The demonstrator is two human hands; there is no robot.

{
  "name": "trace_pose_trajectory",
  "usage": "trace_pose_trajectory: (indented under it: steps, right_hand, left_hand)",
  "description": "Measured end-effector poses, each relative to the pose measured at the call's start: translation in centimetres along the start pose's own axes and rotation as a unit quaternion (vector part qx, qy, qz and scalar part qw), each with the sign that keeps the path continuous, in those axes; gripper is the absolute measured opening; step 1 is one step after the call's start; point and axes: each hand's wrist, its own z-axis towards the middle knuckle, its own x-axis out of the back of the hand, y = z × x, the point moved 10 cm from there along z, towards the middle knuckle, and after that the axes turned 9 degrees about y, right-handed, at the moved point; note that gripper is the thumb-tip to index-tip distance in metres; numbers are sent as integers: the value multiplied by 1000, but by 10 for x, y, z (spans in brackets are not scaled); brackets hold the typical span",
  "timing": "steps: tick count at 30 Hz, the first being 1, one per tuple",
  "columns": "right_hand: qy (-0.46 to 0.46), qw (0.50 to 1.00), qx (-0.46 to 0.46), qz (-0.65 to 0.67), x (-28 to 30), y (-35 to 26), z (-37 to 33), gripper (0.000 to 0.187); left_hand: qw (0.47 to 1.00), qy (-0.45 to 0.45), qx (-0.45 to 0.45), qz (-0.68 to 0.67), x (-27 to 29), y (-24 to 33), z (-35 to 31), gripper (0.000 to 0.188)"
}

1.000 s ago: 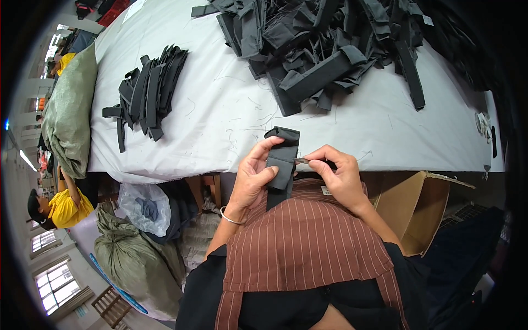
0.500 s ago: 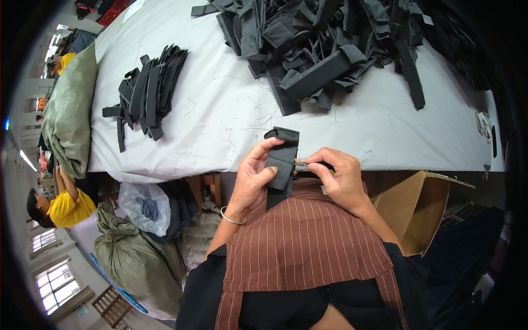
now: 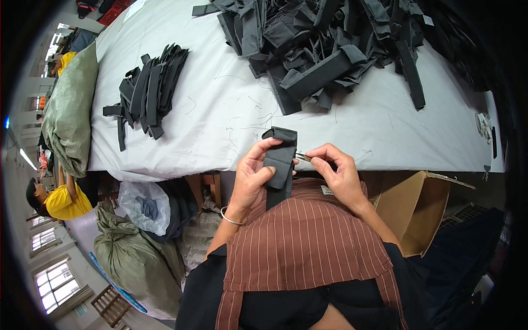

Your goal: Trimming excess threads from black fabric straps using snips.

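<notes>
A folded black fabric strip [image 3: 279, 159], with stitched cross seams, is gripped in my left hand [image 3: 248, 181]. My thumb lies on its front and the fingers wrap behind it; the strip's lower end hangs down toward my striped apron. My right hand [image 3: 344, 177] pinches small metal thread snips [image 3: 303, 157]. Their two thin blades point left, at the strip's right edge, and most of the handle is hidden by the fingers. Whether the blades touch a thread is too small to tell.
A large heap of black fabric strips [image 3: 324, 60] covers the table's far side. A smaller stack [image 3: 148, 96] lies left on the white tabletop [image 3: 220, 121], among loose threads. Sacks [image 3: 71, 110] stand at left, beside a person in yellow [image 3: 67, 202]. An open cardboard box [image 3: 415, 209] is at right.
My right hand has turned a little and its fingers have lifted, showing more of the snips' blades. The strip in my left hand has shifted slightly left.
</notes>
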Motion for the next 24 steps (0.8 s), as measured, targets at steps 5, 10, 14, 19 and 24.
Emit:
trace_pose_trajectory:
  steps: [5,10,14,19,24]
  right_hand:
    - [-1,999,38,1,0,-13,-2,11]
    - [17,993,104,-53,-1,-30,-3,13]
    - [41,963,215,-156,-3,-56,-5,14]
    - [76,902,325,-275,-7,-77,-12,15]
    - [41,890,353,-285,-9,-77,-7,16]
  left_hand:
    - [1000,2,-16,11,-4,6,-4,52]
    - [999,8,-22,38,-3,9,-7,52]
    - [995,7,-49,88,-1,11,-8,52]
    - [995,3,-47,91,1,7,-8,53]
    - [997,-5,-21,76,2,3,-9,53]
